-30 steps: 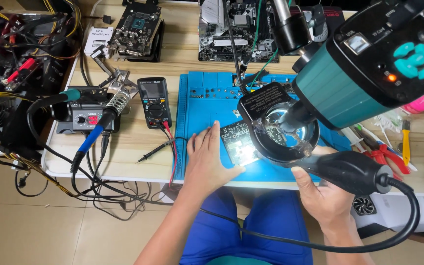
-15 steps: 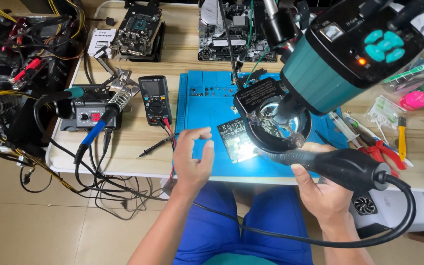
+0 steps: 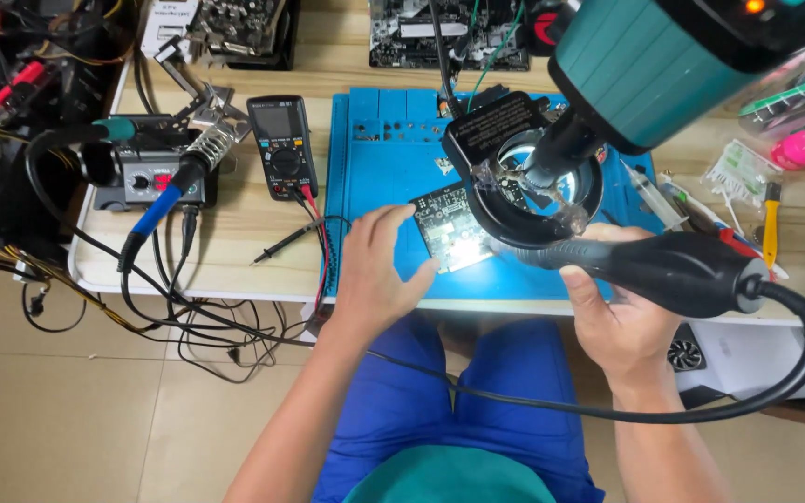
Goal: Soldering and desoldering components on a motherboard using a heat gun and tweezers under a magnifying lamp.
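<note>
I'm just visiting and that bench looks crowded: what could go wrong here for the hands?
The left hand steadies the small circuit board close to where the black wand, held in the right hand, points; if the wand is hot, fingers might get burned. Its cable loops across the lap and could snag, jerking the wand.

Blue mat [image 3: 379, 177]; teal microscope head [image 3: 663, 65]; black hot-air handle [image 3: 663, 270]; dark circuit board [image 3: 454, 228]; blue shorts [image 3: 496, 373].

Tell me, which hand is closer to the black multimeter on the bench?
Left. The left hand rests by the circuit board, just right of the multimeter; the right hand holds the black handle farther right.
</note>
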